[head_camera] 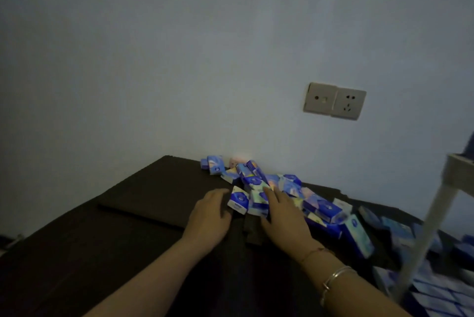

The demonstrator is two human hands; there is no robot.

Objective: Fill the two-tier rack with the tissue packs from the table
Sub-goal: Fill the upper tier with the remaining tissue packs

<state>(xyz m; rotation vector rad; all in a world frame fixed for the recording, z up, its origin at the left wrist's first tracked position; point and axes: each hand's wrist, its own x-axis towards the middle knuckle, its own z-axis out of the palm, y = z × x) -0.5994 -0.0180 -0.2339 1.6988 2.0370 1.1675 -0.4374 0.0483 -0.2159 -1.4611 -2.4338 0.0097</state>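
A heap of small blue and white tissue packs (279,188) lies along the back of the dark table (107,239), against the wall. My left hand (209,216) reaches in from the left, its fingers by a blue pack (239,202) at the heap's near edge. My right hand (284,219) lies over the neighbouring packs with fingers stretched out, touching a pale pack (259,202). Neither hand plainly grips a pack. The white rack (433,211) shows at the right edge, one leg slanting down, with rows of packs (436,293) on its lower tier.
A flat dark board (154,196) lies on the table left of the heap. A double wall socket (334,101) sits on the pale wall above the packs. The room is dim and the right edge is blurred.
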